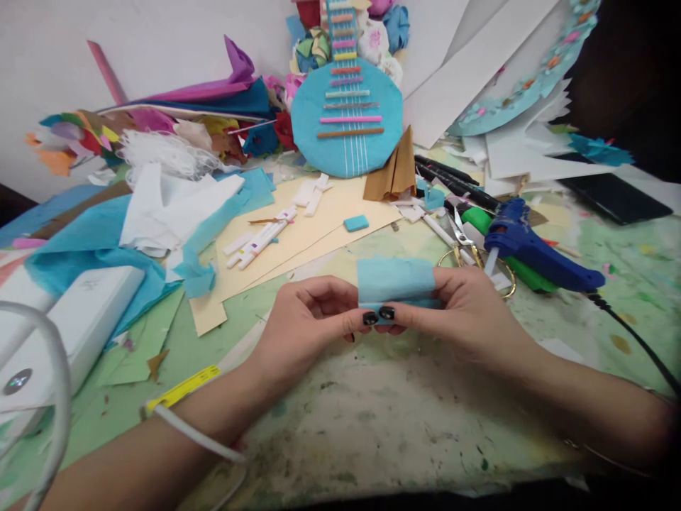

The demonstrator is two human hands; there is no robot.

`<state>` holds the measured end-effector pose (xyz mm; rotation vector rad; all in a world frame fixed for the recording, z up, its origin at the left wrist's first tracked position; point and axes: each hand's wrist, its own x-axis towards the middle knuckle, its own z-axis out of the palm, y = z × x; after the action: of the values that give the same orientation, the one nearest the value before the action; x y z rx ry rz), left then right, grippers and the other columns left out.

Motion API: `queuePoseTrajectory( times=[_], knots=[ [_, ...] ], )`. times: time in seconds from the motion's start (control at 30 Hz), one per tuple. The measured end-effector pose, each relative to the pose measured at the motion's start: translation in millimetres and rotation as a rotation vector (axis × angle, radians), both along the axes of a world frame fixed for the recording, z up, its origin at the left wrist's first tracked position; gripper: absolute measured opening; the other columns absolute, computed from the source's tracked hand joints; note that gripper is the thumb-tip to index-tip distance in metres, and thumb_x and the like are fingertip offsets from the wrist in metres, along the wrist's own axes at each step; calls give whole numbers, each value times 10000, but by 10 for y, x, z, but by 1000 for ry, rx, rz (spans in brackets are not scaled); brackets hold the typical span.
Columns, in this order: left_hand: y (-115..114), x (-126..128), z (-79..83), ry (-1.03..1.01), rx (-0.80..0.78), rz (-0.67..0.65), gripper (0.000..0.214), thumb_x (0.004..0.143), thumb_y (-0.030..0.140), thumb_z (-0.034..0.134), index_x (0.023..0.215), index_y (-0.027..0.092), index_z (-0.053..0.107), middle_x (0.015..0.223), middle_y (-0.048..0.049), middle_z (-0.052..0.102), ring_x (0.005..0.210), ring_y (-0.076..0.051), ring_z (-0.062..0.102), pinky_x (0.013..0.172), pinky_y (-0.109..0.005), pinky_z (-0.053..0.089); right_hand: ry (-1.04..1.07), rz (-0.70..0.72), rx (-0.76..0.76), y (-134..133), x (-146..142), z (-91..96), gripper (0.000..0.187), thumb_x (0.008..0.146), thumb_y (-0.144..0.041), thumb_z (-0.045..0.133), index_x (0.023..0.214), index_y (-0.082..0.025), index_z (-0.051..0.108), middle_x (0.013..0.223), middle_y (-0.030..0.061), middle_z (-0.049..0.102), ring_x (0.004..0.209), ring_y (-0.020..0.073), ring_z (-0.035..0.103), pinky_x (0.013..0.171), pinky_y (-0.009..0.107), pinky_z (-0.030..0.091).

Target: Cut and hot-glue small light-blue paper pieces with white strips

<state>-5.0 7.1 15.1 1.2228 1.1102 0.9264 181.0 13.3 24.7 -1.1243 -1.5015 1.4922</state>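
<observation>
Both my hands pinch a small light-blue paper piece point(395, 279) just above the paint-stained table point(383, 419). My left hand point(308, 319) grips its left edge, thumb and fingers closed on it. My right hand point(462, 316) holds the right side, thumb pressed along the lower edge. The two thumbs with dark nails meet at the bottom of the paper. A white band and a yellow tag circle my left wrist.
A blue glue gun point(532, 245) with its cord lies at the right beside gold-handled scissors point(468, 248) and black markers. A blue paper guitar point(345, 117) stands at the back. Cream sheets point(298, 234), blue tissue point(96, 248) and a white box point(79, 312) crowd the left.
</observation>
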Motion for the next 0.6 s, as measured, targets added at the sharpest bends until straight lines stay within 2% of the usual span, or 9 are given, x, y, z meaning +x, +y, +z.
queuePoseTrajectory(
  times=[0.13, 0.27, 0.6],
  knots=[
    [-4, 4, 6, 5, -41, 4, 251, 609, 295, 803, 727, 134, 651, 626, -10, 654, 545, -111, 588, 480, -202, 465, -34, 4, -2, 8, -2, 3, 176, 668, -362, 755, 703, -192, 731, 690, 26, 714, 623, 154, 647, 566, 250, 537],
    [-2, 2, 0, -6, -70, 5, 259, 606, 264, 803, 775, 138, 654, 716, -26, 679, 638, -128, 620, 550, -209, 484, -64, -3, 21, 9, -1, -1, 157, 671, -349, 755, 694, -195, 734, 672, 20, 709, 605, 150, 637, 546, 243, 525],
    [18, -28, -77, -101, -77, -6, 204, 627, 185, 794, 771, 132, 660, 719, -28, 690, 656, -123, 631, 631, -226, 505, -12, -6, 17, 16, -4, -17, 64, 689, -260, 730, 691, -197, 743, 658, 13, 715, 627, 152, 662, 598, 250, 545]
  ],
)
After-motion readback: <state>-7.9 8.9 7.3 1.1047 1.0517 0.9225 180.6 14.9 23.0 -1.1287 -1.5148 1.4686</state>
